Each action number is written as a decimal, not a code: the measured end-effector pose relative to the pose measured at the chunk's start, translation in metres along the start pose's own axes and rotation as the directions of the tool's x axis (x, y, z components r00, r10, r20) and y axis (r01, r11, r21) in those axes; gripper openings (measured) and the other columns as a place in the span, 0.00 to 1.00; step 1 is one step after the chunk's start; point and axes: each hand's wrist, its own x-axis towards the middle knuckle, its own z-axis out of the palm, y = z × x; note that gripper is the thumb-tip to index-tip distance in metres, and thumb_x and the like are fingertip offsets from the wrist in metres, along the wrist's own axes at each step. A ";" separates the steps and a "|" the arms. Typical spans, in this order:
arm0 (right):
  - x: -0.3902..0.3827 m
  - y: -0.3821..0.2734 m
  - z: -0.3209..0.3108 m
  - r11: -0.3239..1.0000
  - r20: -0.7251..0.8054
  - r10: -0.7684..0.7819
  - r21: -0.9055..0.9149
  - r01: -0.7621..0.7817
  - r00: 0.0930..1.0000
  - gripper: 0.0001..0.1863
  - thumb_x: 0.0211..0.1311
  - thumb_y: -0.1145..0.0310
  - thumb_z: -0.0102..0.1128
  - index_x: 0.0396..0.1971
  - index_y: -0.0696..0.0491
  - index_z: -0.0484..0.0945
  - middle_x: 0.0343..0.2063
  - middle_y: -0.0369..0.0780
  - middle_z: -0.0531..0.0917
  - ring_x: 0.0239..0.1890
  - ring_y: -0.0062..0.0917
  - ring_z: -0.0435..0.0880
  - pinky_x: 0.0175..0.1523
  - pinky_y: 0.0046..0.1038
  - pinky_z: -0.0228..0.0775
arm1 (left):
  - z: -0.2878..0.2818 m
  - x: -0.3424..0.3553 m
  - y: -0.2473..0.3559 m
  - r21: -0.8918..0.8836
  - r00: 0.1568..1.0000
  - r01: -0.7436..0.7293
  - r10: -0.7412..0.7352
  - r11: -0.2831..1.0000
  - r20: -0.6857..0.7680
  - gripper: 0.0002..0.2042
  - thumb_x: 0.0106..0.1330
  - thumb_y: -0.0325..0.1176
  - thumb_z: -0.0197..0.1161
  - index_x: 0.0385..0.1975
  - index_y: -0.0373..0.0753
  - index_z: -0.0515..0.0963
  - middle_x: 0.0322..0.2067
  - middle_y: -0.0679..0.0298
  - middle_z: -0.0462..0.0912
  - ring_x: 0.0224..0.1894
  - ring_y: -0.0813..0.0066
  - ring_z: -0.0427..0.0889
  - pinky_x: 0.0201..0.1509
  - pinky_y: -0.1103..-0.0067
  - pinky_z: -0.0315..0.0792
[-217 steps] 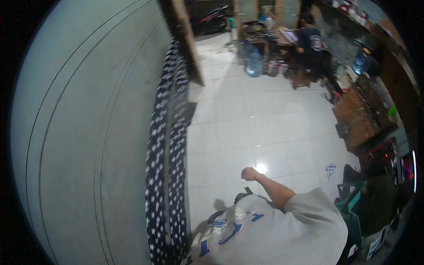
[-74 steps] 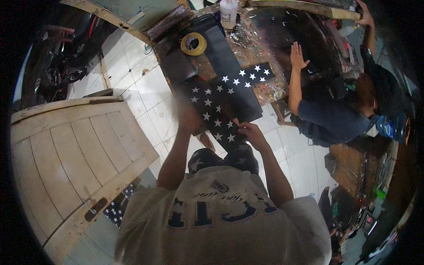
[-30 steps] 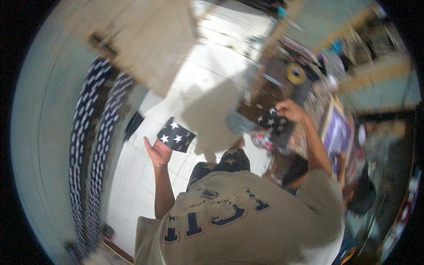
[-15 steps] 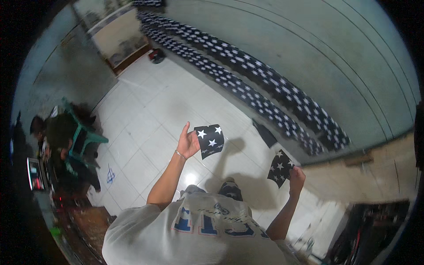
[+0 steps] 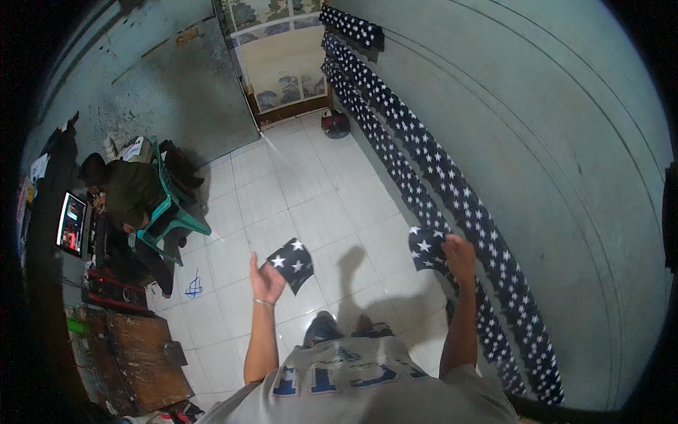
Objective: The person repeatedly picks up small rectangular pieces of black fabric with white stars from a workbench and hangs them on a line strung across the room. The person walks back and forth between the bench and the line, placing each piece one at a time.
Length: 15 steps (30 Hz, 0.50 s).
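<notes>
My left hand (image 5: 267, 284) is raised over the floor, its thumb up and apart. Against its fingers rests a small black piece with white stars (image 5: 295, 267), slightly curved; whether it is cloth or paper I cannot tell. My right hand (image 5: 460, 260) pinches a second star-printed piece (image 5: 424, 249) by its right edge. That hand is in front of long black strips with white stars (image 5: 452, 189), which run in rows along the right wall.
At the left, a person (image 5: 131, 187) sits on a green plastic chair (image 5: 176, 219) facing a lit screen (image 5: 72, 222). A helmet (image 5: 335, 124) lies by the far door (image 5: 282, 67). A wooden cabinet (image 5: 145, 353) stands at the lower left. Blue looped cord (image 5: 193, 286) lies on the tiled floor.
My view has swung toward the right wall, so the person and door show more fully. Both hands still hold their star-printed pieces; the right one now overlaps the wall strips.
</notes>
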 end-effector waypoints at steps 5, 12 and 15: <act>0.182 -0.063 0.052 0.941 -0.073 -0.337 -0.035 0.336 0.939 0.07 0.48 0.73 0.57 0.26 0.59 0.74 0.17 0.44 0.74 0.21 0.31 0.76 0.29 0.25 0.66 | -0.012 0.089 0.065 -0.109 0.984 -0.170 0.162 0.980 -0.076 0.35 0.61 0.58 0.44 0.50 0.25 0.64 0.50 0.50 0.71 0.53 0.59 0.70 0.59 0.68 0.61; 0.450 -0.161 0.099 0.967 -0.042 -0.079 0.239 0.087 0.996 0.07 0.50 0.75 0.58 0.30 0.59 0.78 0.21 0.33 0.79 0.18 0.13 0.71 0.23 0.18 0.63 | -0.016 0.299 0.170 -0.188 0.987 -0.153 0.142 0.970 -0.070 0.38 0.60 0.59 0.44 0.52 0.23 0.61 0.52 0.47 0.68 0.55 0.58 0.68 0.61 0.68 0.58; 0.578 -0.215 0.077 0.933 -0.125 -0.129 0.321 0.163 0.984 0.05 0.53 0.74 0.54 0.29 0.57 0.78 0.21 0.33 0.78 0.19 0.14 0.71 0.22 0.18 0.62 | 0.006 0.384 0.216 -0.155 0.995 -0.098 0.102 0.983 0.013 0.37 0.60 0.60 0.44 0.50 0.24 0.63 0.51 0.49 0.70 0.54 0.59 0.69 0.61 0.68 0.59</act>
